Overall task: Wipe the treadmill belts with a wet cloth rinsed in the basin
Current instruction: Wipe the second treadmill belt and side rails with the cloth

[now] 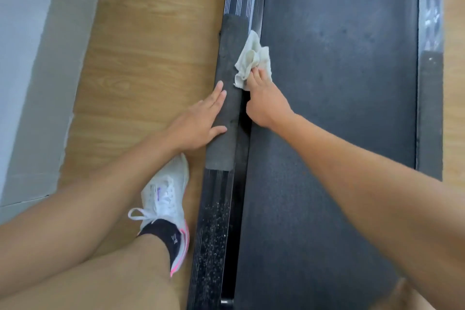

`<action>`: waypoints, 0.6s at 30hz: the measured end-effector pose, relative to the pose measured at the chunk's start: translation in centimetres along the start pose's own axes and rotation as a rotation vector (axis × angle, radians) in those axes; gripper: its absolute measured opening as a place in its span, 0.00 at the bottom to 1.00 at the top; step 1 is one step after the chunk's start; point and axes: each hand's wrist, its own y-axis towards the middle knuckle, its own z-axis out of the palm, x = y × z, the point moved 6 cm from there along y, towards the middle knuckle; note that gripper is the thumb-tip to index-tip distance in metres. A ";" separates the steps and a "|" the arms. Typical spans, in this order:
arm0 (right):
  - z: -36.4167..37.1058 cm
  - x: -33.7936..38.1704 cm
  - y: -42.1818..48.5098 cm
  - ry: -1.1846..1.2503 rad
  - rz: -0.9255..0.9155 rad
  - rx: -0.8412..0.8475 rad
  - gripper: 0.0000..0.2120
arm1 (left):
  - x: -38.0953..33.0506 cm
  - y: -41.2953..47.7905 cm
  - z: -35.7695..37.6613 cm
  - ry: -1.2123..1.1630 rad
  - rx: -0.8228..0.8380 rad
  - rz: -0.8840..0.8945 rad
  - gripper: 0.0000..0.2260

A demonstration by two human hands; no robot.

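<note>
Wood-look flooring runs beside the treadmill, whose dark belt fills the right of the view. The left hand lies flat on the padded strip of the near side rail, fingers straight and holding nothing, likely bracing the lean. The right hand grips the bunched white cloth where belt meets rail, probably to work grime from that seam; no basin shows
</note>
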 end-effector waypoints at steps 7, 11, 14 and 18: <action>15.2 10.3 -30.5 0.107 -0.058 0.311 0.44 | -1.7 0.5 -1.4 0.260 0.073 -0.037 0.42; 17.0 11.8 -33.1 -0.023 -0.057 0.278 0.39 | -1.2 0.4 -1.0 0.285 0.039 -0.038 0.42; 15.7 9.5 -28.2 -0.076 -0.043 0.208 0.36 | -1.0 0.2 -0.3 0.232 0.033 -0.029 0.41; 11.3 7.0 -17.7 -0.025 0.070 0.086 0.37 | -1.2 0.0 -0.2 0.168 0.031 -0.044 0.41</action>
